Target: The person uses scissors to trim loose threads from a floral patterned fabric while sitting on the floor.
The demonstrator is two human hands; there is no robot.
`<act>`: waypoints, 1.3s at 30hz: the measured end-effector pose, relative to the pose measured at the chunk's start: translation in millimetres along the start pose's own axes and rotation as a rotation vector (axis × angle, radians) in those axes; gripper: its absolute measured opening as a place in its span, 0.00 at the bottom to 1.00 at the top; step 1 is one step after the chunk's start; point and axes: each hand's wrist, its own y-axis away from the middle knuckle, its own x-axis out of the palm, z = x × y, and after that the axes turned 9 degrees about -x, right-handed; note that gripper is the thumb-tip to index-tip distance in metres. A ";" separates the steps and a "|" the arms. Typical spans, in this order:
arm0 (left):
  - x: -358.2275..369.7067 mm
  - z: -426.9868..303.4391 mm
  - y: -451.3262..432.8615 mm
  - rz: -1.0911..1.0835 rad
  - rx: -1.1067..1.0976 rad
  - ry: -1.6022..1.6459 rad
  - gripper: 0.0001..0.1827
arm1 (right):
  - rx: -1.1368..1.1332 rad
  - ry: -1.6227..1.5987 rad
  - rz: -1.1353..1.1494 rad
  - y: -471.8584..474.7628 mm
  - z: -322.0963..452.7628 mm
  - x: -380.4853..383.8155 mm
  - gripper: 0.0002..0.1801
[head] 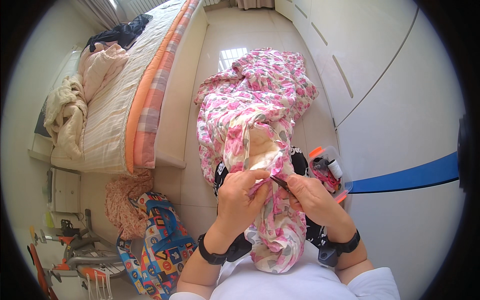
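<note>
A pink and white floral quilt cover point(258, 93) lies bunched over the lap and stretches forward onto the floor. Through a gap in it shows cream-coloured filling point(262, 146). My left hand point(243, 195) pinches a fold of the floral fabric between thumb and fingers. Close to its fingertips, on the right, my right hand point(311, 195) grips a small dark pair of scissors or thread snips point(279, 182), its tip pointing left at the pinched fabric. Whether the blades are apart is too small to tell.
Right of the lap stands a clear plastic box point(343, 165) with orange latches, holding a white thread spool point(335, 169) and sewing items. White cabinets point(390, 112) line the right side. At left are a bed point(112, 116), a colourful patterned bag point(165, 240) and an exercise bike point(90, 258).
</note>
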 end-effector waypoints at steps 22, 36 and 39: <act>8.6 4.6 2.7 0.012 -0.105 0.009 0.07 | 0.027 -0.065 -0.005 -2.0 1.6 3.5 0.23; 10.8 3.3 4.4 0.056 -0.236 0.109 0.07 | -0.113 -0.111 -0.139 -8.0 -4.0 3.0 0.23; 11.3 5.1 4.3 0.045 -0.241 0.127 0.07 | -0.027 -0.055 -0.069 -2.4 -1.0 2.4 0.23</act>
